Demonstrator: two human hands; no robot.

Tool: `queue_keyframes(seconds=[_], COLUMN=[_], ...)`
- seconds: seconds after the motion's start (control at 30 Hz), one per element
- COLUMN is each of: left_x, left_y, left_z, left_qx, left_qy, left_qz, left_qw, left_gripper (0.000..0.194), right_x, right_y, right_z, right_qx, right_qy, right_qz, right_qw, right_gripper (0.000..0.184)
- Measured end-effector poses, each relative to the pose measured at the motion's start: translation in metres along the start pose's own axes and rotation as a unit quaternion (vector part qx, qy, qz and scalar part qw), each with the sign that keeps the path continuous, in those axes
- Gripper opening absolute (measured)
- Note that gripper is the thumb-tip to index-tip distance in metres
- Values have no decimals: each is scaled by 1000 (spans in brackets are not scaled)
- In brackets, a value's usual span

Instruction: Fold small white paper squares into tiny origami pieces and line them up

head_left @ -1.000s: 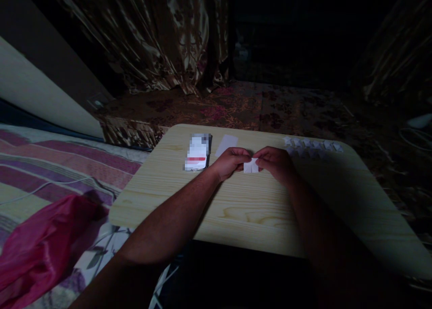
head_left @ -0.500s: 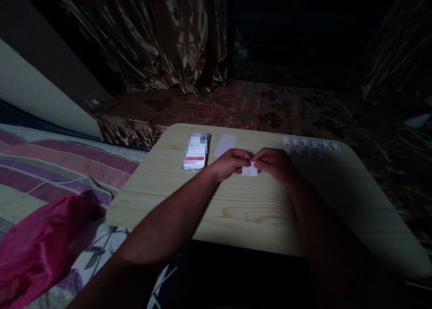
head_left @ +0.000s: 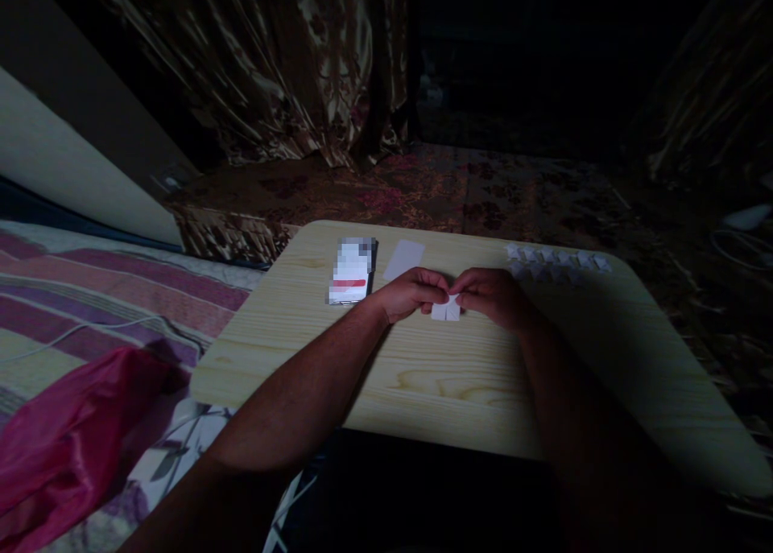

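A small square of folded white paper [head_left: 445, 308] is pinched between both hands over the middle of the wooden table. Crease lines show on its near half. My left hand [head_left: 414, 292] grips its upper left part, thumb on top. From the other side my right hand [head_left: 492, 295] closes thumb and fingers on its upper right part. The two sets of fingertips nearly meet and hide the paper's far edge. Just beyond my left hand lies a flat white sheet of paper [head_left: 404, 259].
A phone [head_left: 351, 271] with a lit, blurred screen lies left of the sheet. Several small folded paper pieces [head_left: 563, 257] stand in two rows at the table's [head_left: 290, 336] far right. A striped bed [head_left: 121, 283] with a pink cloth [head_left: 78, 424] adjoins on the left.
The folded paper has shifted slightly toward me, and more of its near part shows below the fingers. Both hands keep their pinch on it.
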State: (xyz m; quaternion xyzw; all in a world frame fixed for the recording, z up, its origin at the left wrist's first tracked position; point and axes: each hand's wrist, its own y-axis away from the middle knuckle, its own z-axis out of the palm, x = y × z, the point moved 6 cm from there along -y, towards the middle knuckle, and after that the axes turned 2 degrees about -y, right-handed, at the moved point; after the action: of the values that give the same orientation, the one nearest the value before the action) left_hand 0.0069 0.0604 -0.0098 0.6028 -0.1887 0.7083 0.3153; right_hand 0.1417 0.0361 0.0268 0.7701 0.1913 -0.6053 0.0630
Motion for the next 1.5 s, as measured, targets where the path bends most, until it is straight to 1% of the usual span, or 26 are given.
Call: queue_keyframes(seconds=[0.23, 0.33, 0.43, 0.57, 0.73, 0.93, 1.2, 1.5], left_x=[-1, 0, -1, -2, -2, 0, 2, 5], left_y=[0, 0, 0, 1, 1, 2, 3, 5], left_z=[0, 1, 2, 2, 2, 3, 5, 7], left_qx=[0, 3, -5, -13, -16, -11, -5, 8], left_qy=[-30, -38, -43, -44, -61, -93, -118, -136], left_qz=[-2, -8, -13, -19, -24, -34, -35, -35], left_qw=[1000, 999, 999, 999, 998, 995, 992, 990], left_gripper=[12, 12, 12, 15, 17, 17, 15, 15], right_x=[1, 3, 4, 4, 3, 2, 3, 4], right_y=[2, 2, 1, 1, 1, 1, 0, 0], right_z=[2, 1, 0, 1, 2, 3, 4, 2], right_qx=[-36, -39, -42, -50, -48, -58, -61, -54], right_qy=[7, 14, 31, 17, 13, 9, -6, 25], right_qz=[-1, 3, 2, 3, 14, 2, 3, 4], right_qw=[999, 999, 999, 999, 999, 998, 998, 998], right_gripper=[9, 10, 11, 11, 10, 12, 10, 11])
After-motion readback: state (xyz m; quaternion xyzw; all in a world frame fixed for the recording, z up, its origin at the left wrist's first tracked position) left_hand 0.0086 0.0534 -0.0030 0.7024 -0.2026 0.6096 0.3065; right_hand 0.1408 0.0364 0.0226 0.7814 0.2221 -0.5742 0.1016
